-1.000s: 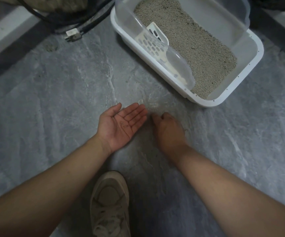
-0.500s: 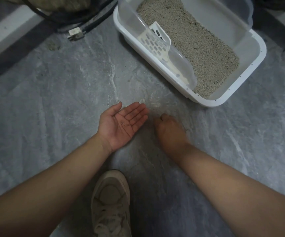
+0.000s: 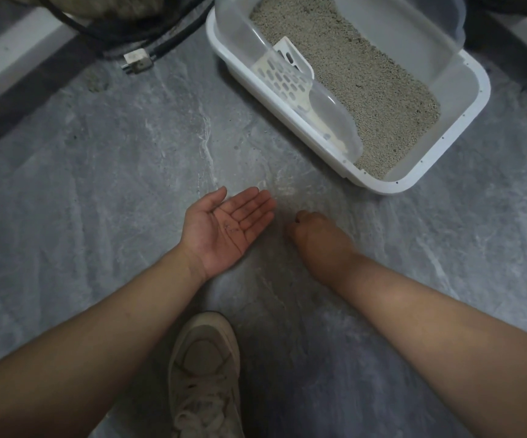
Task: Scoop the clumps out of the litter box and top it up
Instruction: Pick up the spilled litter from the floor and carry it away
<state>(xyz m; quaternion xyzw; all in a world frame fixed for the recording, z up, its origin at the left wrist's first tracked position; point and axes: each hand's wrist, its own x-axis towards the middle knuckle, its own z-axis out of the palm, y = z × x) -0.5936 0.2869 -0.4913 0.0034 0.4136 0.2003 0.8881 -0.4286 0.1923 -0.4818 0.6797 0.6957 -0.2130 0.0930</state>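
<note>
Resting palm-up on the grey floor (image 3: 98,184), the left hand (image 3: 227,230) lies open with a few grains on it — just beside it the right hand (image 3: 317,238) is curled knuckles-up, fingertips on the floor. Beyond, the litter box (image 3: 464,121) runs lower right to upper left; the scoop (image 3: 290,77) lies inside along the near wall, handle pointing lower right.

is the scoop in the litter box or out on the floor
In the box. The slotted white scoop lies against the near wall of the litter box, its head over the litter; neither hand touches it.
</note>
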